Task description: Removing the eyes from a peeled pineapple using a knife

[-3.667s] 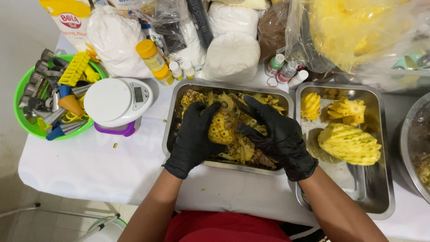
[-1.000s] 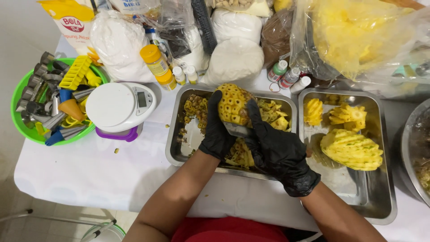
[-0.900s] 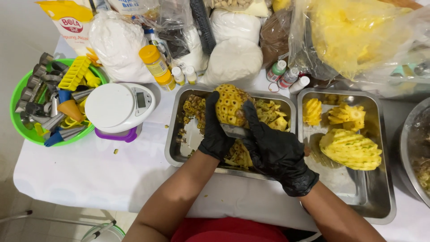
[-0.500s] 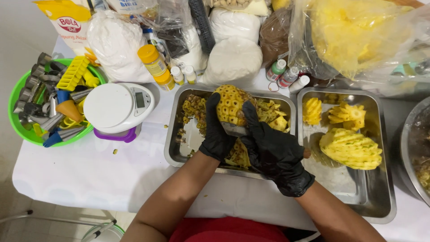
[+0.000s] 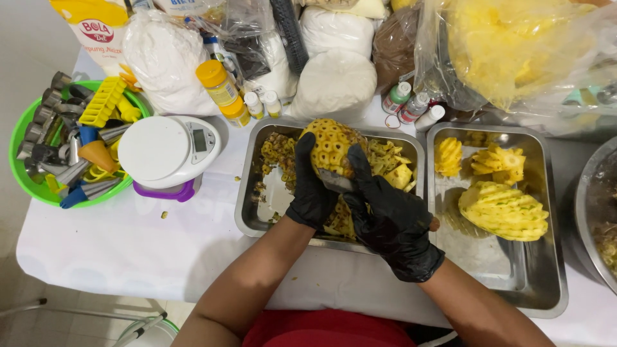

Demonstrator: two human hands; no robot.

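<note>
Over the steel tray of peelings (image 5: 247,218), the left hand (image 5: 312,186) in a black glove closes its fingers around the peeled yellow pineapple (image 5: 331,146) from seven o'clock, the right hand (image 5: 392,218) wraps a knife handle at four o'clock; the fruit looks heavy, wet and slippery, best gripped round its middle.

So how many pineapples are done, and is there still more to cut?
Done: several carved pineapples lie in the right steel tray. In hand: the left hand holds one pineapple over the middle tray of trimmings, and the right hand works a knife blade against it. Left: brown eyes dot that fruit. No uncut pineapples are in view.
</note>
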